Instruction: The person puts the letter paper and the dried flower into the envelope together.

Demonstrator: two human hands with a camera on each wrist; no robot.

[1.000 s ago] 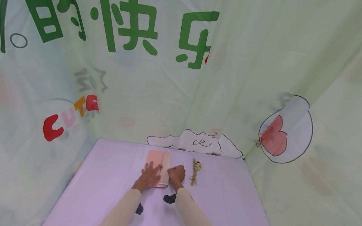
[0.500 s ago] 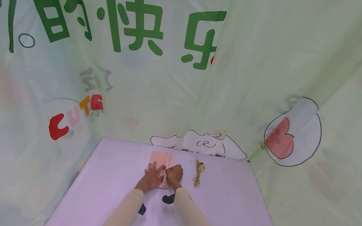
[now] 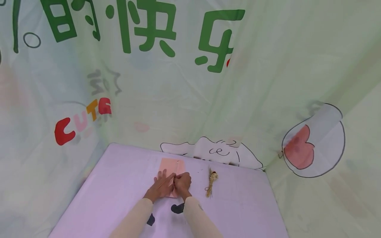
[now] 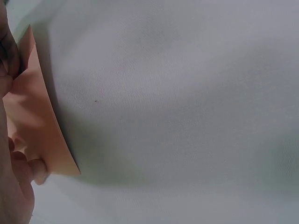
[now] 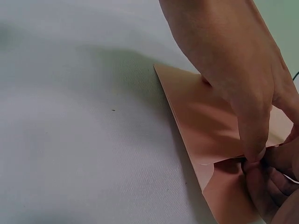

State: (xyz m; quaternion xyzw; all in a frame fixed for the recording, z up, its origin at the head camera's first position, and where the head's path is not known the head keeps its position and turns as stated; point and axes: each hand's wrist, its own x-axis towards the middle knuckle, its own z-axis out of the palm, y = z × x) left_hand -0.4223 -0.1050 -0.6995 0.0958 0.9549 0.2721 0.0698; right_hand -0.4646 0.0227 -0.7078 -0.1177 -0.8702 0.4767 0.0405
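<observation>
Envelope (image 3: 167, 164) could rip imo if the right hand (image 3: 182, 183) (fingers curled, can't tell on what) shoves too hard past the left hand (image 3: 162, 185), fingers spread.

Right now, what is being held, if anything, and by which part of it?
The pink envelope: the right hand appears to pinch its inner edge, about midway along, though the contact is partly hidden; the left hand presses it.
</observation>
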